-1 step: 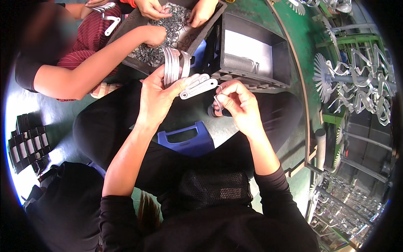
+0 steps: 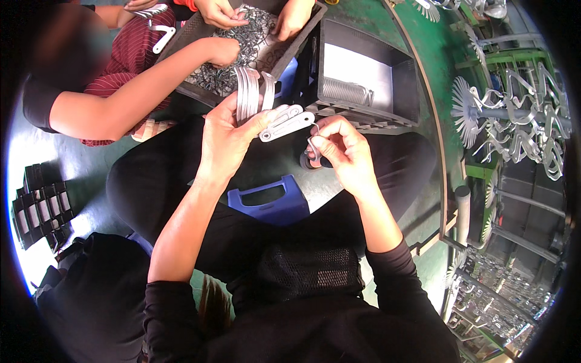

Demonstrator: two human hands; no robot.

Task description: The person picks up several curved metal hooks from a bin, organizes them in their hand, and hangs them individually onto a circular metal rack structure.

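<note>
at the view's eleven o'clock, your left hand [image 2: 228, 134] grips stacked silvery metal brackets [image 2: 245, 100]; at two, apart, your right hand [image 2: 346, 150] pinches a bent metal piece [image 2: 312, 143]; black plastic crate [image 2: 404, 91], one o'clock.

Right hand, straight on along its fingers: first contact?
Probably the silvery metal brackets in the left hand, just up and left of the right hand, with the bent metal piece it pinches leading. Depth is unclear here.

Stack of silver metal pieces [image 2: 246, 100] in left fingers [image 2: 253, 126]
</note>
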